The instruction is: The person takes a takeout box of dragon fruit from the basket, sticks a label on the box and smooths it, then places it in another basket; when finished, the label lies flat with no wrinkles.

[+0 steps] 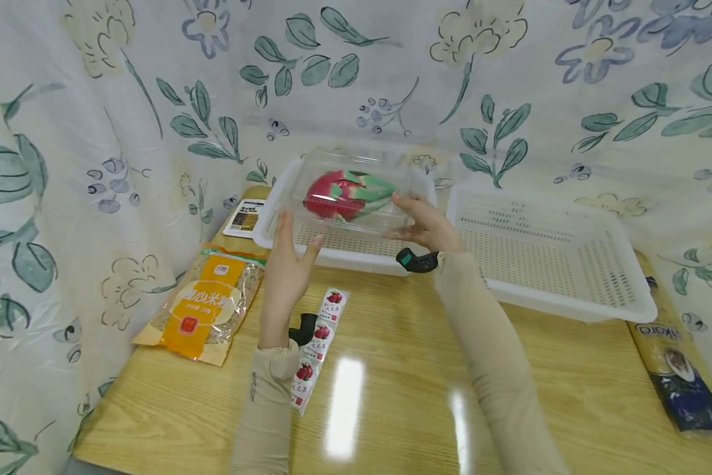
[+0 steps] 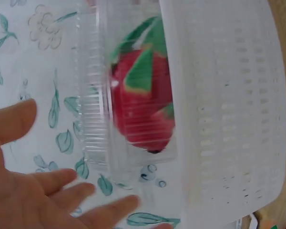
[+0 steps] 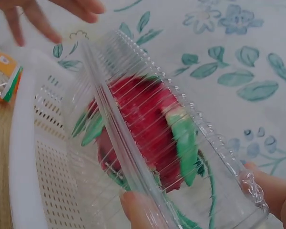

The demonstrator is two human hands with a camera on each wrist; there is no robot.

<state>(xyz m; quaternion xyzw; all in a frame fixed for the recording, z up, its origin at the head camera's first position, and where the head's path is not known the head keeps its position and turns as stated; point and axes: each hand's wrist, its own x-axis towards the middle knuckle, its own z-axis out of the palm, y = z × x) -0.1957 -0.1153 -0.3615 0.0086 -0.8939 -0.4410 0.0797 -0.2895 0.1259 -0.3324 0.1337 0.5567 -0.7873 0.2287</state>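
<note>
A clear plastic clamshell box (image 1: 356,158) is held over the left white basket (image 1: 361,260), and a red dragon fruit (image 1: 334,194) with green scales lies inside it. My right hand (image 1: 429,227) grips the box's right end, its thumb and a fingertip on the plastic in the right wrist view. Beside the opposite end is my left hand (image 1: 287,270), fingers spread. The left wrist view shows a gap between the left fingers (image 2: 69,193) and the box. In front of the basket, a strip of dragon fruit stickers (image 1: 323,330) lies on the table, partly behind the left wrist.
A second white basket (image 1: 522,257) stands to the right of the first. At the left lie an orange-labelled clear bag (image 1: 207,303) and a small white packet (image 1: 245,218). A gold and blue bag (image 1: 679,376) lies at the far right. Floral cloth (image 1: 391,79) hangs behind the table.
</note>
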